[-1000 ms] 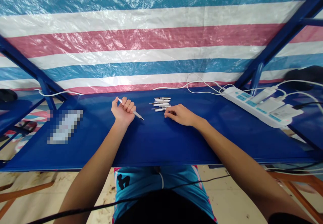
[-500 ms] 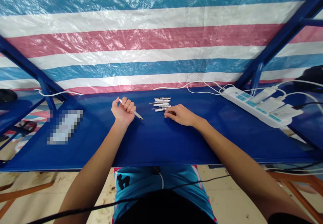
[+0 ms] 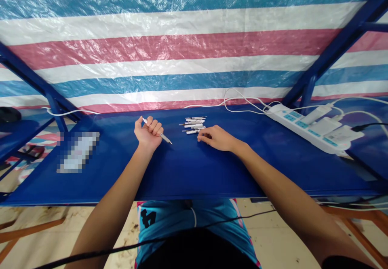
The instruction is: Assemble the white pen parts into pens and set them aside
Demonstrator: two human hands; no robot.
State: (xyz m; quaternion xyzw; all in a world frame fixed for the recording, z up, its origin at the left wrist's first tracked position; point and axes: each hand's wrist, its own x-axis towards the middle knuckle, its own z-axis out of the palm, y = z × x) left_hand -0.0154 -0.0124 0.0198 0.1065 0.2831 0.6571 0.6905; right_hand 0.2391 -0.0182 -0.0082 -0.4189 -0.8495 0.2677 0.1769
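My left hand (image 3: 149,133) is closed around a white-and-grey pen (image 3: 165,138), palm turned up. The pen slants, its dark tip pointing down to the right above the table, and my thumb is at its upper end. To the right, a small pile of similar pens (image 3: 194,126) lies on the blue table (image 3: 188,172). My right hand (image 3: 216,138) rests on the table just beside the pile's near right end. Its fingers are curled and drawn together, with no held thing showing; the fingertips are partly hidden.
A white power strip (image 3: 309,129) with plugged-in adapters stands on the right, with white cables (image 3: 242,98) behind it. A pixelated pale object (image 3: 78,153) lies on the left. Striped plastic sheeting (image 3: 182,44) hangs behind the table, between blue metal frame bars (image 3: 329,44).
My left thumb and the pen's upper end have shifted very slightly. My right hand and the pile of pens have stayed put.
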